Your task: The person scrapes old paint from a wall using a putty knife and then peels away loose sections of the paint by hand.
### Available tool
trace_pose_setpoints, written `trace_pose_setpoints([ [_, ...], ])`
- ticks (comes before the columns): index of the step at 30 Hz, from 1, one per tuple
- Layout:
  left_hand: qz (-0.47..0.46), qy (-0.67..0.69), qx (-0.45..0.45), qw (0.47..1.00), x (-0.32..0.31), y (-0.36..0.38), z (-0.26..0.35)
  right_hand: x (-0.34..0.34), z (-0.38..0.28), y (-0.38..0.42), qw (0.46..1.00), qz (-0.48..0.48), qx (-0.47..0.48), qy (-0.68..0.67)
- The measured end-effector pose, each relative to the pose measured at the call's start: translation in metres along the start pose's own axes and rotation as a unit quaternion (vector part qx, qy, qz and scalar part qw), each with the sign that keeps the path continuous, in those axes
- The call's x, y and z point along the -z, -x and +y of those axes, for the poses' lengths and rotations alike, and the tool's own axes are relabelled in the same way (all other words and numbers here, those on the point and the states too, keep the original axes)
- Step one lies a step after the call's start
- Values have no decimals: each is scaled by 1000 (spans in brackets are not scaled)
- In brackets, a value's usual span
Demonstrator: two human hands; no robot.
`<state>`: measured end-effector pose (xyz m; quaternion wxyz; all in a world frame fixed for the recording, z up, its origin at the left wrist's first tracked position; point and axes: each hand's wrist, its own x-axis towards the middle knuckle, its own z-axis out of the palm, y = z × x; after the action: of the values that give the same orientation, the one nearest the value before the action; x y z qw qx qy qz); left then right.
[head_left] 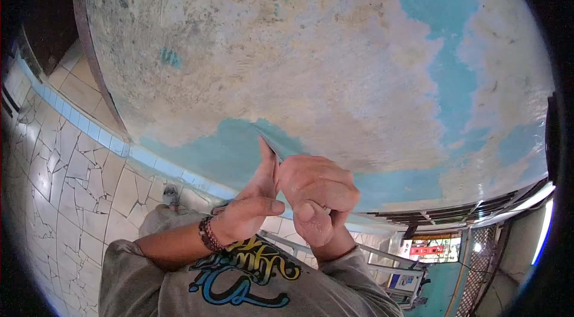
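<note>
My right hand is closed in a fist around a tool whose handle is hidden by the fingers. Only a thin, flat blade, like that of a scraper or putty knife, shows beyond the knuckles, close against the wall. Beside it, my left hand has its fingers stretched out towards the blade and its thumb apart; the fingertips are at the blade's edge. Ahead is a wall with patchy whitish, worn plaster and turquoise paint around the blade.
A wall edge and a blue-tiled step lie to the left, above a broken-tile floor. At lower right stands a metal ladder. A louvred opening runs along the wall on the right.
</note>
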<state>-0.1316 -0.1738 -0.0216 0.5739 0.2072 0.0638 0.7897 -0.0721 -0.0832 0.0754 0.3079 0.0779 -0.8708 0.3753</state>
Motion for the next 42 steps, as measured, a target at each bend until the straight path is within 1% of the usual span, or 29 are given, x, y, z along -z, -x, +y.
trace_pose_setpoints([
  [1, -6, -19, -9, 1000, 3, 1, -2, 2, -10, -1, 1000, -7, -10, 0],
  [2, -12, -39, -20, 999, 5, 0, -1, 5, -10, 1, 1000, -4, 8, -21],
  [4, -18, -28, -44, 998, -6, -5, -1, 11, -10, 6, 997, 0, 46, -64],
  [5, -26, -24, -52, 998, -11, -7, 0, 12, -11, 1, 997, -5, 27, -74],
  [6, -9, -10, -30, 999, -12, -5, 1, 13, -10, -3, 996, -9, 11, -82],
  [8, 28, 16, 5, 999, -9, 0, 3, 5, 0, -3, 998, 1, 6, -57],
  [10, 18, 8, 12, 1000, -5, 3, 1, -1, 3, 3, 999, 7, -28, -28],
  [11, 9, 1, -5, 1000, -3, 0, 0, 5, -2, 3, 1000, -5, -7, -9],
  [13, -12, -14, -49, 999, -3, -7, -6, 16, -5, 0, 997, -4, 49, -65],
  [14, -11, -12, -46, 999, -4, -7, -6, 18, -7, 1, 993, 1, 73, -91],
  [15, -11, -11, -43, 999, -5, -8, -6, 10, -2, -2, 994, 25, 58, -91],
  [17, 16, 7, 10, 1000, -3, -5, 1, 4, 18, 3, 998, 10, 29, -49],
  [18, 14, -3, 8, 1000, 1, -3, -1, 2, 23, 6, 999, 3, 12, -30],
  [19, 14, -12, 9, 1000, 8, -1, -8, 0, 18, 8, 999, 39, 17, 0],
  [22, -17, -53, -59, 997, -2, -8, -7, 20, -6, -19, 976, -34, 124, -178],
  [23, -16, -62, -55, 996, -3, -8, -7, 20, -7, -3, 983, 10, 99, -153],
  [24, -16, -71, -52, 996, -4, -9, -7, 16, 0, 2, 994, 20, 52, -92],
  [25, 1, -75, -23, 997, 4, -8, -8, 9, 9, 5, 999, 29, 6, -31],
  [26, 18, -80, 5, 997, 9, -7, -7, 1, 23, 7, 999, 29, -5, -33],
  [27, 23, -46, 17, 999, 12, -2, -7, -6, 38, 10, 999, 30, -16, -34],
  [29, 36, 20, 37, 998, 16, 5, -5, 2, 12, 3, 1000, -4, -8, -27],
  [31, -15, -50, -49, 997, 3, -3, -5, 8, 2, 2, 999, -25, -10, -22],
  [33, -32, -61, -65, 995, -6, -6, -2, 13, 2, 1, 1000, -20, -9, -11],
  [35, -12, -69, -9, 998, 11, -8, -1, 7, 14, -1, 1000, -17, -8, -22],
  [38, 38, -88, -25, 995, 11, -4, -1, -2, 18, 3, 1000, 7, -14, -14],
  [39, 52, -101, -82, 990, 1, -6, -10, 6, 13, 0, 999, -34, -9, -6],
  [40, 56, -100, -96, 989, -4, -4, -12, 14, 8, -2, 997, -76, -4, 1],
  [41, 59, -100, -110, 987, -8, -2, -15, 14, 8, -1, 998, -63, 12, -9],
  [42, 45, -95, -89, 990, -8, -3, -9, 13, 11, -3, 998, -47, 35, -17],
])
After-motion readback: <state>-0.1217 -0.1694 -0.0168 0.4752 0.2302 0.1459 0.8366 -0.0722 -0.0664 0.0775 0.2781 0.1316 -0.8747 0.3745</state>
